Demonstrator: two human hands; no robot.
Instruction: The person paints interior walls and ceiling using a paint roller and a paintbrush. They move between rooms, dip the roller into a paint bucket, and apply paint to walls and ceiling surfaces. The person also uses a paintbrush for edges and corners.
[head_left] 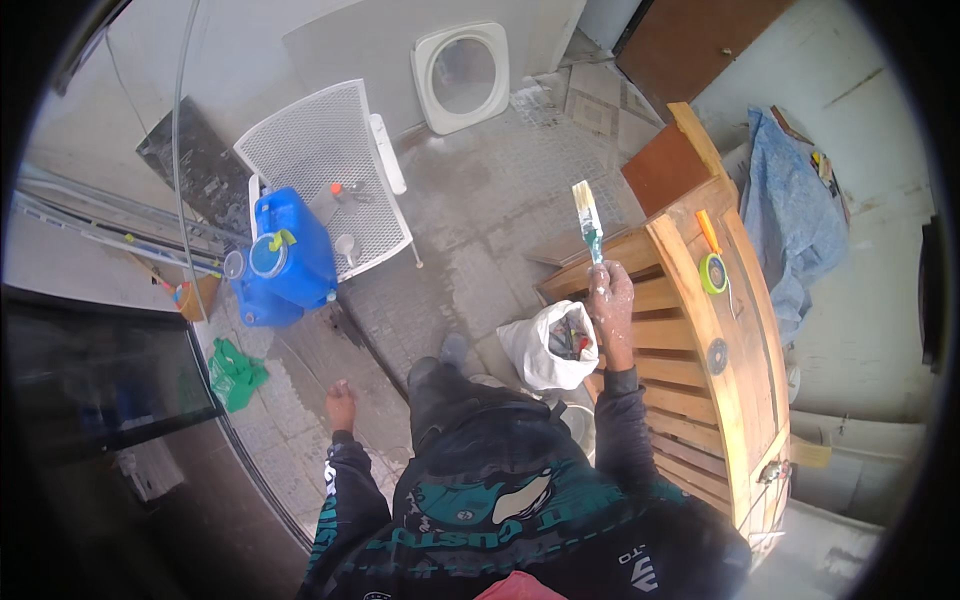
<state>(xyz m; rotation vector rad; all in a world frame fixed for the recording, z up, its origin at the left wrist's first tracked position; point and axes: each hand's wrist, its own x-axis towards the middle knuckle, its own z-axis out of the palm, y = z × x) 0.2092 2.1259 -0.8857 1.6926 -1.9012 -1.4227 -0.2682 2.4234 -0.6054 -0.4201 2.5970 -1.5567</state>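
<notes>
My right hand [612, 292], speckled with white, is closed round the teal handle of a paintbrush [586, 214]. Its pale bristles point away from me, and white smears cover its sides. Just beside that hand stands a white sack [525, 345] with its top rolled open and assorted small items inside. To the right lies a wooden slatted bench [680, 290], close to my right wrist. Down at my left side hangs my left hand [341, 407], above the floor with loosely bent fingers; I see nothing held in it.
Blue jerrycans [312, 262] stand by a white mesh chair [300, 130] at left. A green bag [236, 375] lies on the floor. On the bench rest a green tape roll [713, 273], an orange-handled tool [708, 232] and a disc [717, 357]. An oval-windowed white frame [425, 75] leans against the wall.
</notes>
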